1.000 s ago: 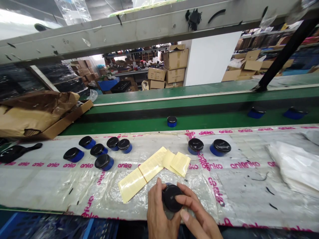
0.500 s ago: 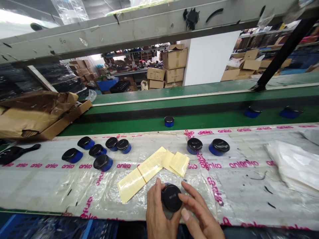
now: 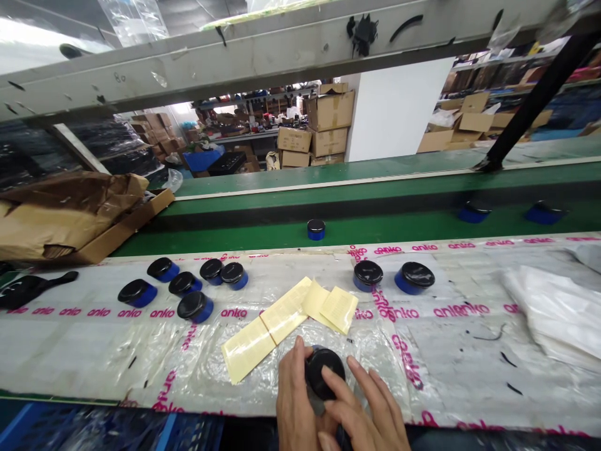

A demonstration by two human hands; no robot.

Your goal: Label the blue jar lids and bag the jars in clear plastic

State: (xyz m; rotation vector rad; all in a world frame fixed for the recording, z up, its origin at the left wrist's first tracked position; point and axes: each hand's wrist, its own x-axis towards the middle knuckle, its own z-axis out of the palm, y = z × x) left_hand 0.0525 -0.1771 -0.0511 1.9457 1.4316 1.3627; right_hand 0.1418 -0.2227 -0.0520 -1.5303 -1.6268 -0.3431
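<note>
Both my hands hold one small round jar with a black lid [image 3: 323, 371] at the near edge of the plastic-covered bench. My left hand [image 3: 293, 404] wraps its left side with the thumb up against the lid. My right hand [image 3: 364, 410] lies over its right and lower part, with the thumb across the lid. Yellow label sheets [image 3: 282, 321] lie just beyond the jar. Several blue jars with black lids [image 3: 188, 285] stand to the left, and two more jars [image 3: 392, 276] to the right.
A green conveyor belt [image 3: 375, 228] runs behind the bench and carries a jar [image 3: 316, 229] and two more jars [image 3: 509, 213] at the right. An open cardboard box [image 3: 70, 216] sits at the left. Clear plastic bags [image 3: 558, 307] lie at the right.
My right thumb has slid from the jar's right side across the lid. The jars on the belt have drifted slightly left.
</note>
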